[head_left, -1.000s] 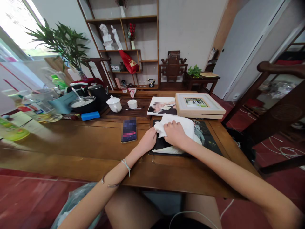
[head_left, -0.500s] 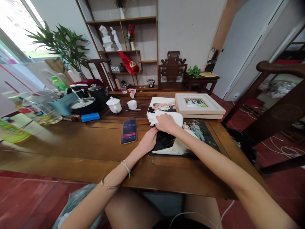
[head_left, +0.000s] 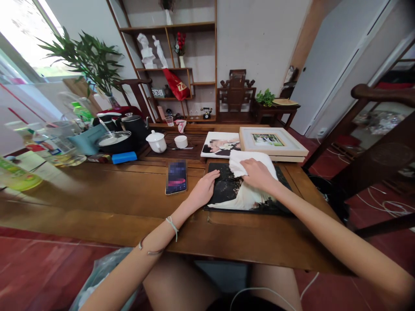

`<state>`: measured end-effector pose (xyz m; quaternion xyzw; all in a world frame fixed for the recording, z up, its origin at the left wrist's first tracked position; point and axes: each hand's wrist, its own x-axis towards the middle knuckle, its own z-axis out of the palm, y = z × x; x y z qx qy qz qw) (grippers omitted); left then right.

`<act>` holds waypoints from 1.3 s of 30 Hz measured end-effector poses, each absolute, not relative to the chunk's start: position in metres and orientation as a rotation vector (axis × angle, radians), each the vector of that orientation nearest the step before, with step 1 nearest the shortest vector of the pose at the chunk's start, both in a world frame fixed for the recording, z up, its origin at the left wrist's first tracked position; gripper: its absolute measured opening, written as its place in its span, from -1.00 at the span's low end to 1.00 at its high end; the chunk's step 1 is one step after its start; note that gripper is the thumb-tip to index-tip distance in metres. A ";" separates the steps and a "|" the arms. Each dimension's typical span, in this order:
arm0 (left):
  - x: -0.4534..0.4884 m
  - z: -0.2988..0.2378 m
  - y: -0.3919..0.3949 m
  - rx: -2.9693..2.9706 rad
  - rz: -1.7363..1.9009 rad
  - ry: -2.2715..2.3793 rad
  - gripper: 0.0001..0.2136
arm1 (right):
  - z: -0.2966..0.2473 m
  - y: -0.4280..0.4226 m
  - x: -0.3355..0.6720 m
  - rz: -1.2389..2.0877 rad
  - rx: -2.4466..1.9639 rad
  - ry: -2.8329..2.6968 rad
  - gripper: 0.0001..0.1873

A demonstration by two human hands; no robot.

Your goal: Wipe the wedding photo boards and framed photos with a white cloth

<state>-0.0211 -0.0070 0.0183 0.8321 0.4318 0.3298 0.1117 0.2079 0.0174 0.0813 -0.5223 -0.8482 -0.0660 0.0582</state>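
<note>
A dark wedding photo panel (head_left: pixel 223 192) lies flat on the wooden table in front of me. My right hand (head_left: pixel 258 173) presses a folded white cloth (head_left: pixel 266 160) onto its upper middle, covering part of the picture. At the panel's left edge rests my left hand (head_left: pixel 205 188), its fingers stretched out flat and holding nothing. Just beyond the cloth are a lighter photo panel (head_left: pixel 217 146) and a stack of pale wooden picture frames (head_left: pixel 288 147). A phone (head_left: pixel 177 177) with a lit screen lies left of my left hand.
A lidded white cup (head_left: pixel 156 141) and a small white bowl (head_left: pixel 180 141) stand on a dark tea tray. Farther left are a blue box (head_left: pixel 124 157), a black kettle (head_left: pixel 133 127), a pan (head_left: pixel 113 141) and several bottles. A wooden chair (head_left: pixel 366 142) stands at the right.
My right hand has slid the white cloth rightward across the panel, away from my left hand. The couple in the picture is now mostly covered. My left hand has stayed at the left edge.
</note>
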 end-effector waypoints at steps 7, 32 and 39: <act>-0.021 0.019 -0.007 2.427 0.993 1.259 -0.66 | 0.066 0.017 0.276 -0.275 -1.565 -2.527 -0.50; -0.022 0.017 -0.004 2.442 0.991 1.245 -0.65 | 0.051 -0.022 0.275 -0.251 -1.392 -2.554 -0.30; -0.021 0.020 -0.007 2.419 1.002 1.245 -0.66 | 0.052 0.027 0.295 -0.317 -1.385 -2.560 -0.37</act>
